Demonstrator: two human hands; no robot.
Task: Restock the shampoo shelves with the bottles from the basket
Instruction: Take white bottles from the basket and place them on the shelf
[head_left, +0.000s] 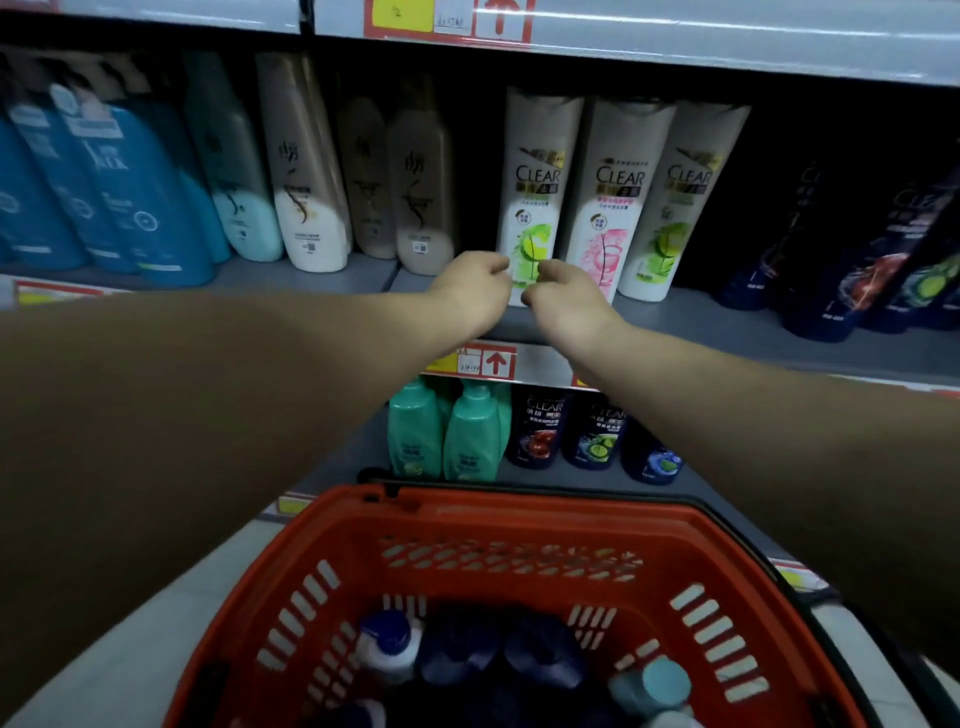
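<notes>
A white Clear shampoo bottle with a green label (537, 176) stands upright on the middle shelf (727, 327). My left hand (472, 296) and my right hand (566, 301) close on its base from either side, fingers curled against the lower label. Two more white Clear bottles (618, 197) stand just to its right. Below me the red basket (519, 512) holds several bottles: a white one with a blue cap (387, 644), dark blue ones (498, 654) and a teal-capped one (654, 686).
Beige bottles (421, 182) and blue bottles (124, 192) fill the shelf to the left, dark Clear bottles (857, 260) the right. A gap lies between the beige bottles and the held one. The lower shelf carries green bottles (441, 431) and dark bottles (540, 431).
</notes>
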